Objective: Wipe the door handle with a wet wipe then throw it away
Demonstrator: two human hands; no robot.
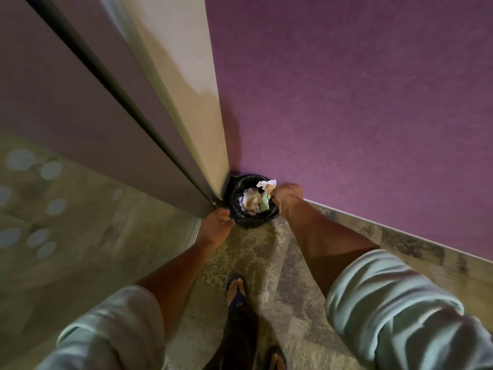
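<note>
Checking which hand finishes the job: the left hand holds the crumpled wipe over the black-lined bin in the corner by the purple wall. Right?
Not quite: the head view shows the right hand holding the wipe over the bin. The left hand is at the bin's near rim. The rest stands.

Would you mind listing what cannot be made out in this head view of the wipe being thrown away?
- Door handle: out of frame, so its wiped state is unknown.
- Right hand grip on the wipe: fingers face away from the camera.
- Bin contents: too small to identify.
- Left hand: contact with the bin's bag is unclear.
</note>
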